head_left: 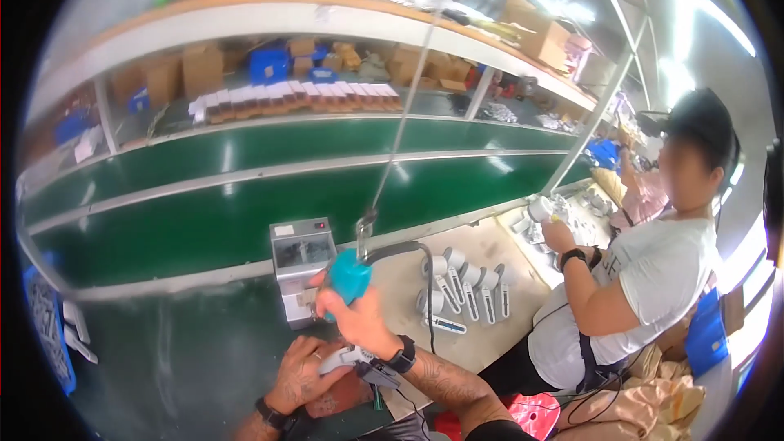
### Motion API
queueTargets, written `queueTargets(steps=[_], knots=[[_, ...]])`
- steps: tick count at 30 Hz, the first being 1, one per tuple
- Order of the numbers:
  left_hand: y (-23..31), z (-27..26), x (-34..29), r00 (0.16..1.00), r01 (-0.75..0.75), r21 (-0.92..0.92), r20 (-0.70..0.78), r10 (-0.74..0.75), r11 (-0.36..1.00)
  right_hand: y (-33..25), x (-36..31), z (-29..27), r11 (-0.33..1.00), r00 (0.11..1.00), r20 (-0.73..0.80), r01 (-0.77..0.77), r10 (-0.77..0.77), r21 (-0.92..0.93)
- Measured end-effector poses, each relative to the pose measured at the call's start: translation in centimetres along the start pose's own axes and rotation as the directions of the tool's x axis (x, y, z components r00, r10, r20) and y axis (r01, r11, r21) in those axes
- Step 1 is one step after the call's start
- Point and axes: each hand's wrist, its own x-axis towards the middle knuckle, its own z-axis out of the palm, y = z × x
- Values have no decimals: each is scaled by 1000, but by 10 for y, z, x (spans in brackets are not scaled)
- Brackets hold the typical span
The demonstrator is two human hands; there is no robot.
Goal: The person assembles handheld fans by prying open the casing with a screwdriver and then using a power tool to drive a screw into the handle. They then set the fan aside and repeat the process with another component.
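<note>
A grey piece (336, 358) is right in front of the person, at the near side of the dark green surface (188, 351). The left hand (300, 372) has its fingers closed on it. The right hand (361, 320) is wrapped tight around a teal tool (350, 274), at twelve o'clock from the piece. The tool hangs on a thin wire (400, 135). I can't see its tip, so I can't tell if it touches the piece.

I think this piece is partway: it is picked up and the tool is in hand, but I see no sure sign it is finished. A metal box (291, 289) stands at eleven o'clock. At two o'clock, more grey pieces (471, 302) lie in a bunch on a pale surface (398, 300). They look alike, but I can't tell if they are done or waiting. Farther out, between two and three o'clock, another person (657, 278) has their hands by other pale parts. A blue bin (70, 377) is at nine o'clock.
</note>
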Motion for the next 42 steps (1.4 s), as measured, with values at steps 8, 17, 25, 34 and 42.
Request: queueTargets(steps=[8, 17, 25, 34, 42], knots=[[-5, -1, -6, 999, 23, -27, -31, -24, 999, -1, -5, -1, 997, 998, -68, 8, -2, 78], [-11, -1, -8, 999, 38, -55, -33, -40, 998, -5, -8, 4, 991, 995, -87, 56, -46, 125], [-7, -5, -6, 999, 31, -70, -31, -33, 997, -8, 4, 8, 999, 1000, -9, 2, -2, 49], [-15, 0, -9, 995, -20, -5, -96, 19, 1000, -14, -8, 2, 995, 1000, 22, -11, 9, 104], [-11, -2, -11, 999, 32, 13, -12, -32, 999, -24, -25, -27, 972, 995, -95, 54, -33, 231]])
